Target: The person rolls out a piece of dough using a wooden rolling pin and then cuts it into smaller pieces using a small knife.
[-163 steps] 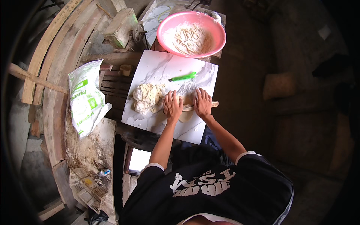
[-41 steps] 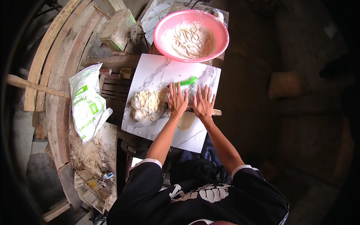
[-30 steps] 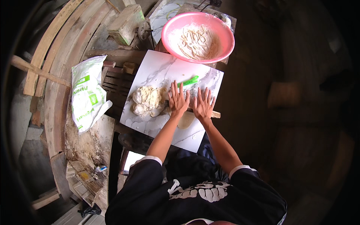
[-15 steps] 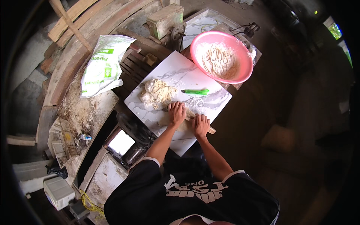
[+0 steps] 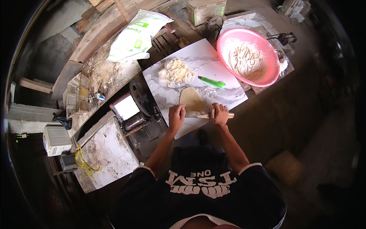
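Both hands press down on a wooden rolling pin [image 5: 207,115], the left hand [image 5: 176,116] on its left end, the right hand [image 5: 220,113] near its right end, fingers curled over it. The pin lies across the near edge of a flat dough sheet [image 5: 190,100] on the marble board [image 5: 167,91]. At 12 o'clock from the sheet sits a dough lump [image 5: 174,71]; at 2 o'clock, a green-handled knife [image 5: 212,82] and pink basin [image 5: 267,72].

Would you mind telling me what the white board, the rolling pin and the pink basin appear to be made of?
The white board looks like marble or marble-patterned laminate: glossy white with grey veins. The rolling pin under the left hand and right hand seems bare, matte wood. The pink basin looks like smooth moulded plastic.
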